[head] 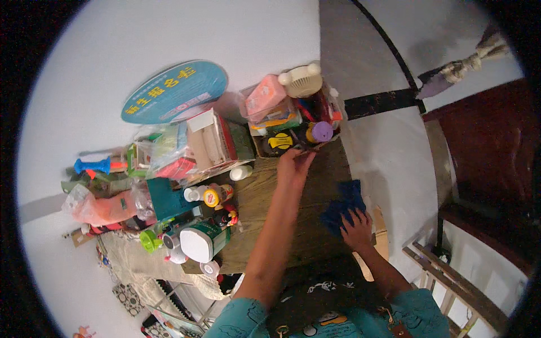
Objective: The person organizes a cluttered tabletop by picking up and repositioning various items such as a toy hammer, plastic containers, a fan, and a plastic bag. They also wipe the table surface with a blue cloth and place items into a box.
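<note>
My left hand [296,162] reaches to the front edge of an open box [270,154] at the back of the wooden table [262,203]. Its fingers are at the rim; whether they grip it is hard to tell. In the box are a purple-lidded container [322,132], a black thing with a yellow label [280,140], a pink package [266,98] and a cream plastic object with round knobs [302,81]. My right hand [357,230] lies with spread fingers on a dark blue cloth [342,207] at the table's right edge.
Left of the box stand an open cardboard box [211,141], a small white bottle [241,173], a yellow-capped jar [212,197] and a green tub with a white lid [198,245]. A blue oval sign [177,91] leans on the wall. A wooden stool or rack [456,287] stands at right.
</note>
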The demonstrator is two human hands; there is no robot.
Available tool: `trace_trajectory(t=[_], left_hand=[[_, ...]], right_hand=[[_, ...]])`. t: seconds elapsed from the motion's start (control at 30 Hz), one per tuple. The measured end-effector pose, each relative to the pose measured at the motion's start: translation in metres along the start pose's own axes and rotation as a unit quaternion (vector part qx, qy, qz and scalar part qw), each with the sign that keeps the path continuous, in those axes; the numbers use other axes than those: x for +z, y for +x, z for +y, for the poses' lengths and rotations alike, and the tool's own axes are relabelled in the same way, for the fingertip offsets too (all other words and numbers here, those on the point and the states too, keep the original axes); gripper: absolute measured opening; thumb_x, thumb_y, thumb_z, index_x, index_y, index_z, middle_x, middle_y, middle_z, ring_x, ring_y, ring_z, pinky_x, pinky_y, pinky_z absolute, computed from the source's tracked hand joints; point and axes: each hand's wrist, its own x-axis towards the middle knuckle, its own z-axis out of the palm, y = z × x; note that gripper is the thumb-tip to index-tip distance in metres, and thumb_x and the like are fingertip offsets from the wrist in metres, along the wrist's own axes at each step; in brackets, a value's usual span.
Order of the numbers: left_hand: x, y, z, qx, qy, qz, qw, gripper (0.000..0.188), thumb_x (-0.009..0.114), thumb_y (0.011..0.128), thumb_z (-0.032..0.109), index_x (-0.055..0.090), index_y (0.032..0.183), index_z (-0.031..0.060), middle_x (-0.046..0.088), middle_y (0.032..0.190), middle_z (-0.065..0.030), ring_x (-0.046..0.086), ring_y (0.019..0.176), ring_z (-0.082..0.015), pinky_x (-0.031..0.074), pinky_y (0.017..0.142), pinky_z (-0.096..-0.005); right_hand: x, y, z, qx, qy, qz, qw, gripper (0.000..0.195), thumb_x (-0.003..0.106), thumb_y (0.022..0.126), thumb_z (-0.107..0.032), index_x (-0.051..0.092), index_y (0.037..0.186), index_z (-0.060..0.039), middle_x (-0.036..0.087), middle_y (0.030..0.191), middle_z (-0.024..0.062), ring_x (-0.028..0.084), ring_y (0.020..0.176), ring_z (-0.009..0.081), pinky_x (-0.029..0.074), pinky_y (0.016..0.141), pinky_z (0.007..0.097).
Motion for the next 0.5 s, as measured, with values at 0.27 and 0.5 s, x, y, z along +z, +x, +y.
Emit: trace_trajectory(t=[0.27,0.5], left_hand=[[-0.007,-0.003,0.011,0.003,0.009,0.047,0.999,0.015,0.048,0.083,0.0,0.054,0.096,-0.0054,0.062,0.094,-0.0171,0.063,0.088,-0.0319,0.054,0.091,-0.0479],[-0.021,-0.001,0.022,-0.03,-0.071,-0.039,0.996,0.027,0.06,0.085,0.003,0.052,0.11,-0.0044,0.061,0.104,-0.019,0.059,0.103,-0.0357,0.053,0.093,-0.0493]], right_hand=[[-0.009,0.005,-0.001,0.014,-0.005,-0.009,1.0,0.039,0.068,0.08,-0.032,0.065,0.115,-0.0143,0.051,0.131,0.0142,0.044,0.125,0.0337,0.032,0.103,0.0563],[-0.002,0.001,-0.016,0.023,-0.019,-0.032,0.999,0.046,0.065,0.081,-0.029,0.058,0.123,-0.0099,0.043,0.138,0.0159,0.034,0.13,0.0379,0.026,0.104,0.0589]])
